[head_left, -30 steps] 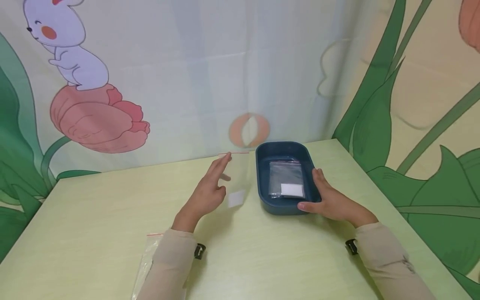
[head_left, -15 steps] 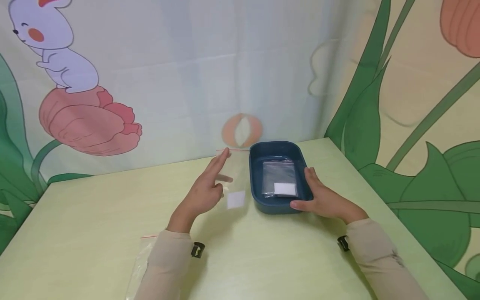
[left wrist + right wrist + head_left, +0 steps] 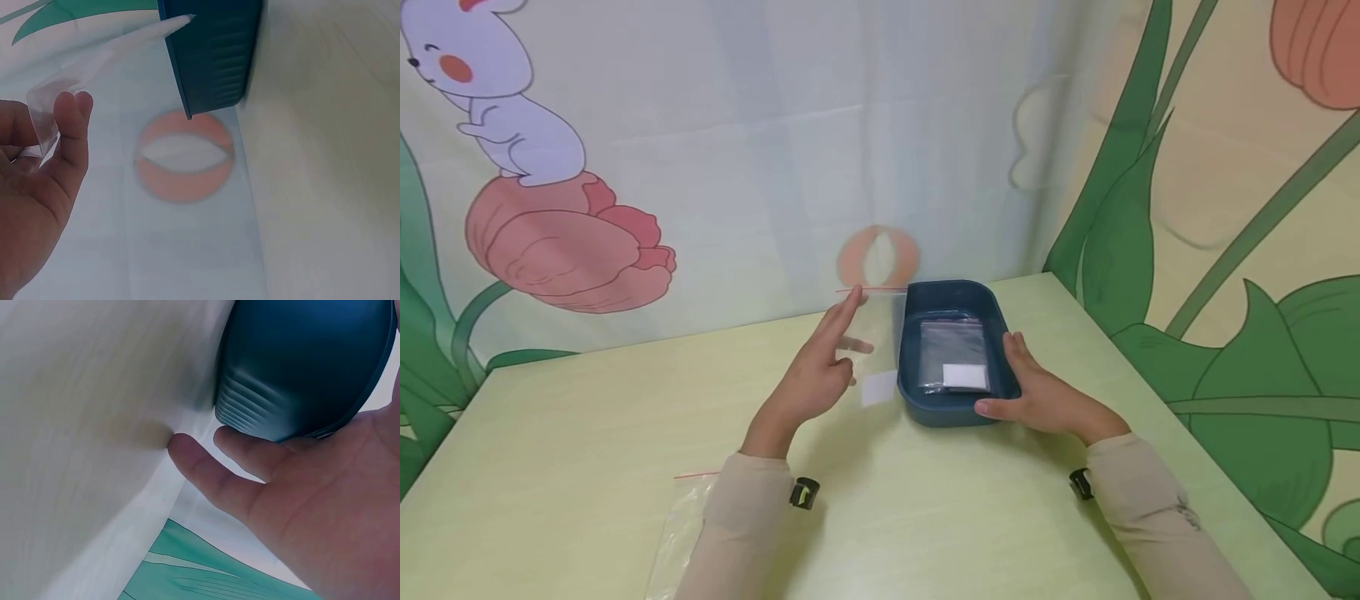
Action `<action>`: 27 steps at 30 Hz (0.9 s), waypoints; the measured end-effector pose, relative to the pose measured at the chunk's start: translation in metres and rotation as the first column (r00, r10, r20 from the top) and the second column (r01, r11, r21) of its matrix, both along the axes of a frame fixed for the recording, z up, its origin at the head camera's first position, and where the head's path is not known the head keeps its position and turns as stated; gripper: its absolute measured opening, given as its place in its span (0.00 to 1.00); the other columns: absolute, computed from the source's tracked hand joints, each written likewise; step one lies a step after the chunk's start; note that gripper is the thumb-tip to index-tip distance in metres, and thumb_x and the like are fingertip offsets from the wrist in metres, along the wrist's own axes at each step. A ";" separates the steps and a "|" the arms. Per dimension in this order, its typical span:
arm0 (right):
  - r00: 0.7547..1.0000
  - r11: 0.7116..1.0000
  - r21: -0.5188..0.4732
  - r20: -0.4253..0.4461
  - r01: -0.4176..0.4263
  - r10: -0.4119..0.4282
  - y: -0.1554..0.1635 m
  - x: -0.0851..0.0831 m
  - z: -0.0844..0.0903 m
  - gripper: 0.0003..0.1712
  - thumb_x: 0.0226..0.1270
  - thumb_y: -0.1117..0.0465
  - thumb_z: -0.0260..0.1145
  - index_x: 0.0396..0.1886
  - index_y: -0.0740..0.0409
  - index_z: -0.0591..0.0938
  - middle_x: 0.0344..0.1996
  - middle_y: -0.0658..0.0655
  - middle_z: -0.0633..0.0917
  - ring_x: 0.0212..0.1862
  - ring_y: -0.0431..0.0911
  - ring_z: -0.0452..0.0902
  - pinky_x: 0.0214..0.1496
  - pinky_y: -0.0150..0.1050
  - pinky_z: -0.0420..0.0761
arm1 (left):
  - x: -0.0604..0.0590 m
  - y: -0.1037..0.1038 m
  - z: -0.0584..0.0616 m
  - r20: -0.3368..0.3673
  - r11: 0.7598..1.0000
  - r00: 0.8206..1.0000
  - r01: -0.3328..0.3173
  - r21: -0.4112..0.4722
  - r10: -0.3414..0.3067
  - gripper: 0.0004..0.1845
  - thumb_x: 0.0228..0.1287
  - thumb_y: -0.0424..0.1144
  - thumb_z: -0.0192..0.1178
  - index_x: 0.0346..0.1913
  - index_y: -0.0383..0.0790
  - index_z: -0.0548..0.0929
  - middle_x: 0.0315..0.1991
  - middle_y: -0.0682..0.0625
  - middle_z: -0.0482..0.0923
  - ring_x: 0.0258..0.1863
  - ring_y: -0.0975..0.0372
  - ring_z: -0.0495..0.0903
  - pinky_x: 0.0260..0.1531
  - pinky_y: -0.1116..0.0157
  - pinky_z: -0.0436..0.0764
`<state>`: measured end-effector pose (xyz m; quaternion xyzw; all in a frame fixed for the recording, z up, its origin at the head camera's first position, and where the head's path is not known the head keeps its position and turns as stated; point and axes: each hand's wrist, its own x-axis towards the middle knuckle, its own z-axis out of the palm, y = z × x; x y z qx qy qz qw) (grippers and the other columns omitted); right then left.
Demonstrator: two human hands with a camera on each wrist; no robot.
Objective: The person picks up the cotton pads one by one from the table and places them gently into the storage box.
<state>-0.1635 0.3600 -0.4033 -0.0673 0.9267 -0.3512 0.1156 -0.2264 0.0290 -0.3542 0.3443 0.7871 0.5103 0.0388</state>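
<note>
Head view has your left hand (image 3: 808,383) pinching the left side of a clear bag (image 3: 883,321) near its red seal line, with the bag hanging upright just left of the blue tray (image 3: 955,414). Its white label (image 3: 878,389) sits low, close to the tray's left wall — whether the bag touches that wall you cannot tell from here. Your right hand (image 3: 1052,400) is spread round the tray's near right corner: thumb on the near rim, fingers extended along the outside of the right wall. Inside the tray, one or more small bags (image 3: 951,346) lie on the floor, inset from the walls. The tray stands near the back edge of the bench (image 3: 895,533), by the printed backdrop (image 3: 722,208), and a strip of surface runs between it and the bench's slanting right edge. Your widest room lies leftward and between your sleeves (image 3: 745,508) — though another clear bag (image 3: 681,525) rests flat at the near left, partly under your left forearm, its red line showing.
</note>
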 end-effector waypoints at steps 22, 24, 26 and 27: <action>0.999 1.000 0.012 -0.037 0.009 -0.008 0.001 0.001 0.003 0.71 0.63 0.34 0.69 0.80 0.64 0.31 0.78 0.62 0.26 0.78 0.64 0.30 0.73 0.64 0.48 | -0.009 0.023 0.014 0.041 0.996 0.998 0.040 0.080 -0.044 0.53 0.57 0.14 0.41 0.83 0.57 0.46 0.78 0.53 0.52 0.54 0.51 0.80 0.34 0.58 0.83; 0.999 1.000 0.014 -0.037 0.005 -0.005 0.000 0.001 0.003 0.71 0.63 0.34 0.69 0.80 0.64 0.32 0.78 0.63 0.27 0.78 0.63 0.30 0.73 0.64 0.47 | -0.010 0.026 0.016 0.041 0.995 0.998 0.043 0.086 -0.047 0.53 0.56 0.13 0.41 0.83 0.56 0.46 0.78 0.52 0.53 0.54 0.50 0.80 0.33 0.58 0.83; 0.999 1.000 0.017 -0.033 0.004 -0.003 0.000 0.001 0.003 0.72 0.62 0.34 0.69 0.80 0.63 0.31 0.79 0.62 0.27 0.78 0.63 0.30 0.74 0.64 0.47 | -0.010 0.028 0.017 0.052 0.994 0.998 0.042 0.097 -0.047 0.54 0.55 0.13 0.43 0.83 0.57 0.46 0.78 0.53 0.53 0.53 0.50 0.79 0.33 0.59 0.83; 1.000 1.000 0.017 -0.031 0.003 -0.003 0.000 0.001 0.003 0.72 0.62 0.33 0.69 0.80 0.63 0.31 0.79 0.63 0.27 0.78 0.63 0.30 0.74 0.64 0.47 | -0.010 0.030 0.018 0.057 0.994 0.997 0.039 0.100 -0.045 0.55 0.55 0.13 0.44 0.83 0.57 0.46 0.78 0.54 0.53 0.53 0.50 0.79 0.33 0.58 0.83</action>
